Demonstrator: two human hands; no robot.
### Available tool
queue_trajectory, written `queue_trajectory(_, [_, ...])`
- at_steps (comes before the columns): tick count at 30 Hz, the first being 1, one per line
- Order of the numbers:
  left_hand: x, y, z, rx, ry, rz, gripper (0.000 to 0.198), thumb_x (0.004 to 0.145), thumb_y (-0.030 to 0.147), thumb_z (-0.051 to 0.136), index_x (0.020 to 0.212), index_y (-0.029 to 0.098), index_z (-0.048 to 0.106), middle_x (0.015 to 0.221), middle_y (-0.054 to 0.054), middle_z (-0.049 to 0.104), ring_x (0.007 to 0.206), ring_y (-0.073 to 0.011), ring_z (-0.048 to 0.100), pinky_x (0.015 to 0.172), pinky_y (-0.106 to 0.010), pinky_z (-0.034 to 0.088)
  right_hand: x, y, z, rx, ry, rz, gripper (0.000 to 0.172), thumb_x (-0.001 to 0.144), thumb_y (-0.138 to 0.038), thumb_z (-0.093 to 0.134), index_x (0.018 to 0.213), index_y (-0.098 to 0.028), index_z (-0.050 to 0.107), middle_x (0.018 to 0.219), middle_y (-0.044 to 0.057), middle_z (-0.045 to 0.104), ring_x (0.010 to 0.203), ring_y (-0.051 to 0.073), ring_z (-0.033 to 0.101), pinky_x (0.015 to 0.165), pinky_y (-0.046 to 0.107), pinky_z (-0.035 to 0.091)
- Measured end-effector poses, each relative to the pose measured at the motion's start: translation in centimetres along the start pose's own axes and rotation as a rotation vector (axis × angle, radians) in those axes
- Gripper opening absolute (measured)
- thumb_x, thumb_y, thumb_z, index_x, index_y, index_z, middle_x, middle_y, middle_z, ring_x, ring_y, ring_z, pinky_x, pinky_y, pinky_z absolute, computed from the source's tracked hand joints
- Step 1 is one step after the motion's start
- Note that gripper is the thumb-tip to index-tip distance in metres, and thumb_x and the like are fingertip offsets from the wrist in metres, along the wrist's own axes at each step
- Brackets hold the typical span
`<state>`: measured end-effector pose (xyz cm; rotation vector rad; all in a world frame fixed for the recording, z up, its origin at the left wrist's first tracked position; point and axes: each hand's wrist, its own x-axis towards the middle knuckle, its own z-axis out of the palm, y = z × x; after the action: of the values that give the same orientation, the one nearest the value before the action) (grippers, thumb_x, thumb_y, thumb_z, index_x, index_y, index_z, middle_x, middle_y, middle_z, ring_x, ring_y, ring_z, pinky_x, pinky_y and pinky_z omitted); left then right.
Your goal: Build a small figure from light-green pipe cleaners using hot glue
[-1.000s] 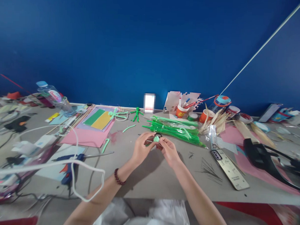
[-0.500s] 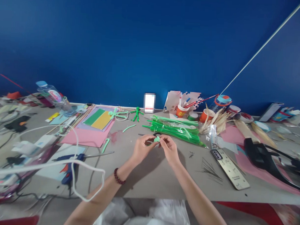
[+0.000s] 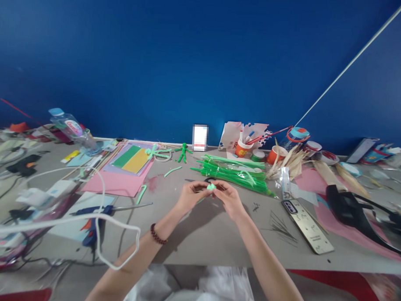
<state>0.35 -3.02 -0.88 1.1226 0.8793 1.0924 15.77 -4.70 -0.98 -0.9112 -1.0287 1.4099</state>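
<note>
“Reading from the left, what flanks the hands?”

“A bent, pale-green fuzzy strip [image 3: 141, 196] lies on the grey tabletop [image 3: 197, 242], near the corner of a pink paper sheet [image 3: 103, 184].”

“And the left hand [image 3: 192, 196]?”

“Its thumb and fingertips are drawn together, pinching a small, rounded lump of mint-green fuzzy material [image 3: 211, 187]. A dark-red beaded bracelet [image 3: 158, 235] circles the wrist.”

“Where is the lump, and what has changed?”

“Between the two hands, above the table. Half a second ago it looked taller and more ragged; now it shows a rounder, lower face, slightly farther right. That suggests it is being turned and worked, not yet finished.”

“The right hand [image 3: 229, 199]?”

“Its thumb and forefinger close on the lump's other side, though the exact contact is partly hidden. The wrist has swung a little outward.”

“And beyond?”

“Bright-green fuzzy stems in clear plastic [image 3: 235, 173] lie behind the right hand; farther right rests a pale-backed phone [image 3: 308, 229]. Both appear undisturbed.”
</note>
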Motion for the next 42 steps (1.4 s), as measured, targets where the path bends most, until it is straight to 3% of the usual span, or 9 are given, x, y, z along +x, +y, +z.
queue_trajectory(5, [-0.03,0.08,0.2,-0.157,0.015,-0.019,0.041,0.052,0.029,0.083,0.086,0.012,0.067,0.075,-0.005,0.071,0.065,-0.0147,0.065,0.065,-0.027,0.054,-0.11,-0.18,0.11,0.093,-0.006,0.07,0.027,0.063,-0.031,0.077,0.086,-0.022,0.069,0.084,0.001,0.066,0.066,0.011,0.056,0.063,0.026,0.046])
queue_trajectory(14, [0.13,-0.47,-0.06,-0.317,0.006,-0.099,0.035,0.056,0.028,0.082,0.084,0.013,0.067,0.078,-0.005,0.072,0.07,-0.0145,0.066,0.075,-0.03,0.053,0.1,-0.21,-0.03,0.233,-0.014,0.204,0.023,0.061,-0.029,0.078,0.081,-0.02,0.071,0.074,0.0,0.065,0.064,0.01,0.058,0.056,0.021,0.043])
queue_trajectory(19, [0.14,-0.09,-0.17,-0.196,-0.038,-0.04,0.031,0.06,0.028,0.079,0.086,0.013,0.068,0.083,-0.006,0.071,0.073,-0.014,0.064,0.074,-0.028,0.053,0.23,0.04,-0.14,0.233,0.018,0.221,0.025,0.059,-0.03,0.079,0.081,-0.018,0.072,0.074,0.001,0.067,0.064,0.011,0.057,0.056,0.022,0.043])
queue_trajectory(25, [-0.25,0.42,0.18,0.017,-0.059,0.027,0.036,0.06,0.025,0.078,0.092,0.013,0.066,0.073,-0.005,0.067,0.065,-0.0122,0.061,0.057,-0.021,0.05,0.4,0.38,-0.25,0.22,0.072,0.219,0.025,0.055,-0.032,0.08,0.075,-0.019,0.073,0.07,0.001,0.067,0.056,0.009,0.054,0.055,0.023,0.043])
queue_trajectory(31, [-0.59,0.24,0.58,0.165,-0.004,0.182,0.027,0.065,0.026,0.073,0.09,0.016,0.068,0.105,-0.01,0.063,0.073,-0.0129,0.062,0.067,-0.026,0.052,0.51,0.58,-0.39,0.18,0.103,0.196,0.025,0.054,-0.033,0.08,0.073,-0.018,0.073,0.071,0.002,0.067,0.057,0.01,0.053,0.055,0.023,0.041])
queue_trajectory(36, [-0.61,0.15,0.53,0.149,0.062,0.128,0.027,0.062,0.028,0.075,0.084,0.015,0.066,0.086,-0.007,0.068,0.07,-0.014,0.062,0.062,-0.023,0.05,0.4,0.35,-0.2,0.172,0.129,0.174,0.024,0.056,-0.033,0.08,0.071,-0.018,0.07,0.063,-0.001,0.062,0.052,0.008,0.049,0.051,0.022,0.038])
queue_trajectory(42, [-0.57,-0.03,0.29,0.116,0.05,0.056,0.027,0.062,0.031,0.076,0.082,0.014,0.066,0.071,-0.004,0.069,0.064,-0.0141,0.063,0.057,-0.022,0.048,0.32,0.38,-0.15,0.153,0.135,0.186,0.027,0.056,-0.034,0.08,0.073,-0.018,0.068,0.064,-0.002,0.062,0.054,0.008,0.05,0.051,0.022,0.038])
